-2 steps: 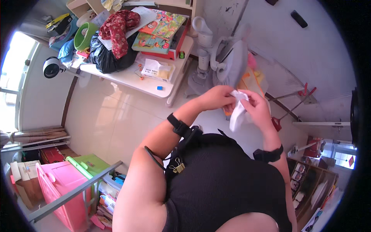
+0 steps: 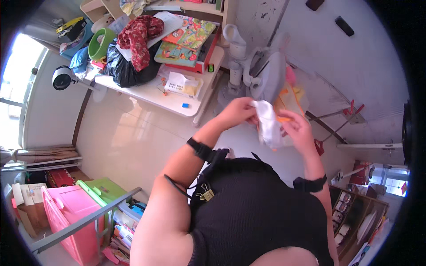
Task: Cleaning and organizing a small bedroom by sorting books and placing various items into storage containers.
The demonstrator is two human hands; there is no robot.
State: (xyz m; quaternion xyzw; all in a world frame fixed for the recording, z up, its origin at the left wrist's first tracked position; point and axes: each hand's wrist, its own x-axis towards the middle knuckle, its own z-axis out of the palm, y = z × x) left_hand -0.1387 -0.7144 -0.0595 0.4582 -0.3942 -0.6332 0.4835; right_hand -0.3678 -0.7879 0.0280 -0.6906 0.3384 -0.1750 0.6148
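A small white sock-shaped cloth (image 2: pixel 267 122) hangs in front of me, slightly blurred, with its lower end pointing down. My left hand (image 2: pixel 242 111) pinches its upper edge between thumb and fingers. On the other side, my right hand (image 2: pixel 296 128) is beside the cloth with its fingers apart and bent. A narrow gap shows between those fingertips and the cloth. Black bands sit on both my forearms.
A white table (image 2: pixel 177 104) at the back left bears books (image 2: pixel 186 42), a black plastic bag (image 2: pixel 126 68) and a wipes pack (image 2: pixel 183 84). Beyond my hands stands a grey toy slide (image 2: pixel 266 73). Pink and green bins (image 2: pixel 71 213) stand at lower left, a shoe rack (image 2: pixel 350 217) at lower right.
My right hand has let go of the white cloth and moved slightly away from it. My left hand has shifted left, and the cloth now hangs longer and more spread out.
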